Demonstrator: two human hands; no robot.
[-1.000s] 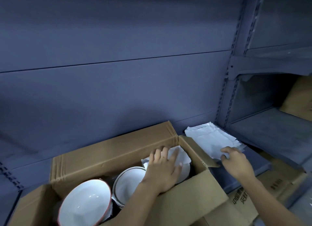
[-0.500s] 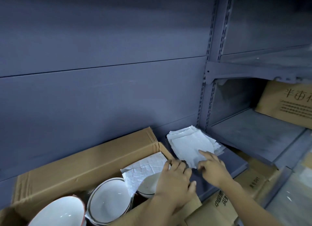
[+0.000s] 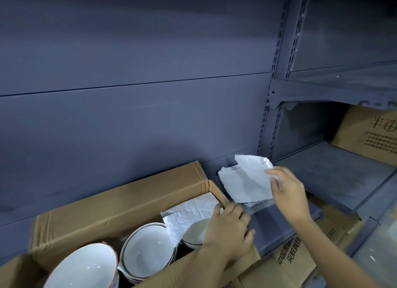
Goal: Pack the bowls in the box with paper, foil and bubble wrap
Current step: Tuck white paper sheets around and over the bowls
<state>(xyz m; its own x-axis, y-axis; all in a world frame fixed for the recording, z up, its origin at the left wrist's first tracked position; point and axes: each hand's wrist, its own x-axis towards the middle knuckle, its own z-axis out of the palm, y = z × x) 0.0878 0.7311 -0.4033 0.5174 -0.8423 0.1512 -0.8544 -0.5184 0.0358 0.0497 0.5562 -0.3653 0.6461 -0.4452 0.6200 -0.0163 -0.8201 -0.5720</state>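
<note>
Right hand [image 3: 287, 193] now pinches a lifted paper sheet [image 3: 247, 180]; left hand [image 3: 227, 227] fingers' hold unclear.

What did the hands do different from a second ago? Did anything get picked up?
The right hand, which was only touching the paper stack, now pinches the top sheet and lifts it off the stack. The left hand stays on the rightmost bowl in the box. The other two bowls have not moved.
</note>
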